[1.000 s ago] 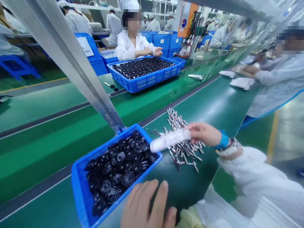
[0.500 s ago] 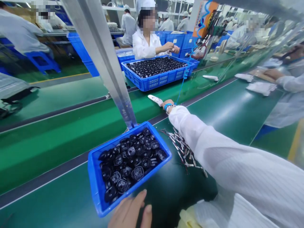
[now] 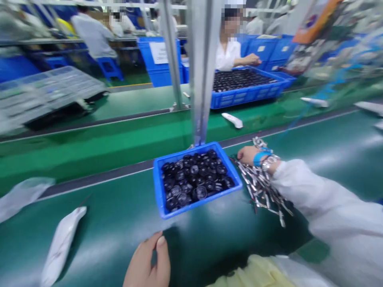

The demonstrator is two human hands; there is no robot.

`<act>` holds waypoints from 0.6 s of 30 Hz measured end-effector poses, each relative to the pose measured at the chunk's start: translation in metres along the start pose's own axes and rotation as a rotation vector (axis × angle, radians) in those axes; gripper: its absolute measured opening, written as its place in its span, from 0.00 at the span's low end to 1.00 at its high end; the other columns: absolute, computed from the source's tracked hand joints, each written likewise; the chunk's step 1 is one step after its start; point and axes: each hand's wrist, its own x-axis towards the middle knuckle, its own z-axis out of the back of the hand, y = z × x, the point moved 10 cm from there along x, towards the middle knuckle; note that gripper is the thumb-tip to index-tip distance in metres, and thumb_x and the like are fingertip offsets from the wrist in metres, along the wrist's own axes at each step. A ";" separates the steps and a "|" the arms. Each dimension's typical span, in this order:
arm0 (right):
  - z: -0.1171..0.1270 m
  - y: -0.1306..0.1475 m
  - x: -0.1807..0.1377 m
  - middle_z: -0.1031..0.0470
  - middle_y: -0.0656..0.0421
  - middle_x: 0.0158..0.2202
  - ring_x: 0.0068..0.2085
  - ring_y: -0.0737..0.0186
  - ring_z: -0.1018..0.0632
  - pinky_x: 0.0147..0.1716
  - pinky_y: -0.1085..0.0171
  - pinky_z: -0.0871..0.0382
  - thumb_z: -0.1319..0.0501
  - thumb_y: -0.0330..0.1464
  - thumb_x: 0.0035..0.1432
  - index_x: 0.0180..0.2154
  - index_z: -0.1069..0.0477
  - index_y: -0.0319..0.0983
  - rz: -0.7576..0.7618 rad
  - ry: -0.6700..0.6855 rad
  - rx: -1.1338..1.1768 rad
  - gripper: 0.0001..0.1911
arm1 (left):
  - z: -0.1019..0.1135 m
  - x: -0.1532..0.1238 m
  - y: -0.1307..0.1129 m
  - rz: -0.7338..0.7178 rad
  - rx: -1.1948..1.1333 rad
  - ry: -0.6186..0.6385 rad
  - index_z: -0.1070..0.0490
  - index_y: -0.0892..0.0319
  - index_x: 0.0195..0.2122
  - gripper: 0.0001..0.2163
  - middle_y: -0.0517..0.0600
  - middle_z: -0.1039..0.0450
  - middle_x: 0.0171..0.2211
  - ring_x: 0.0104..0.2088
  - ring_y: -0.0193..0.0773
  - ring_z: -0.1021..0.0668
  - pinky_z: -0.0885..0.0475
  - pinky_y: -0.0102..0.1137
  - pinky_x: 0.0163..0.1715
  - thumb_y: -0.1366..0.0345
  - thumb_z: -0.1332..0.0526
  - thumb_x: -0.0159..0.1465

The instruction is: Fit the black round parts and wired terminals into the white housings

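Note:
My right hand (image 3: 247, 154), with a blue strap at its wrist, is curled at the upper left edge of a pile of thin silvery strips with dark red wire ends (image 3: 263, 189). What its fingers hold, if anything, is hidden. My left hand (image 3: 149, 261) is low in front of the blue bin (image 3: 158, 191), thumb and forefinger tips together, nothing visible between them. Round-cornered black plastic parts (image 3: 194, 171) fill that bin. A long white plastic shell (image 3: 64, 245) lies to the left on the green belt, and another white shell (image 3: 232, 120) rests on the green ledge beyond the bin.
A metal post (image 3: 203, 75) rises just behind the bin. Across the ledge, a co-worker (image 3: 229, 54) sits at a large blue crate (image 3: 248, 95) of black parts. Clear plastic trays (image 3: 56, 91) stand at far left, and a translucent bag (image 3: 25, 195) lies nearer.
My right hand has let go of the white shell on the ledge and drawn back to the strips. The view has swung left. My left hand's fingertips have come together.

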 end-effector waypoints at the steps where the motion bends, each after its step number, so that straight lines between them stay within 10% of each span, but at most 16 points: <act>1: -0.001 -0.001 0.002 0.28 0.59 0.31 0.33 0.66 0.27 0.37 0.63 0.34 0.41 0.34 0.56 0.33 0.29 0.35 0.001 0.004 -0.031 0.08 | 0.007 -0.003 0.004 0.002 0.032 -0.030 0.27 0.56 0.32 0.06 0.48 0.24 0.27 0.30 0.38 0.23 0.30 0.30 0.31 0.65 0.44 0.60; 12: -0.022 -0.044 0.046 0.24 0.52 0.33 0.33 0.58 0.25 0.32 0.65 0.38 0.39 0.27 0.46 0.31 0.26 0.39 -0.059 -0.001 -0.081 0.07 | 0.043 0.012 0.120 0.246 0.467 -0.067 0.30 0.62 0.44 0.17 0.59 0.28 0.39 0.41 0.49 0.27 0.35 0.40 0.42 0.59 0.45 0.59; 18: 0.054 -0.033 0.005 0.25 0.52 0.41 0.36 0.60 0.27 0.30 0.63 0.38 0.41 0.36 0.52 0.44 0.28 0.42 -0.120 -0.289 0.030 0.16 | 0.063 0.070 0.190 0.538 0.520 -0.015 0.32 0.68 0.43 0.23 0.67 0.31 0.39 0.44 0.64 0.32 0.41 0.54 0.41 0.55 0.41 0.52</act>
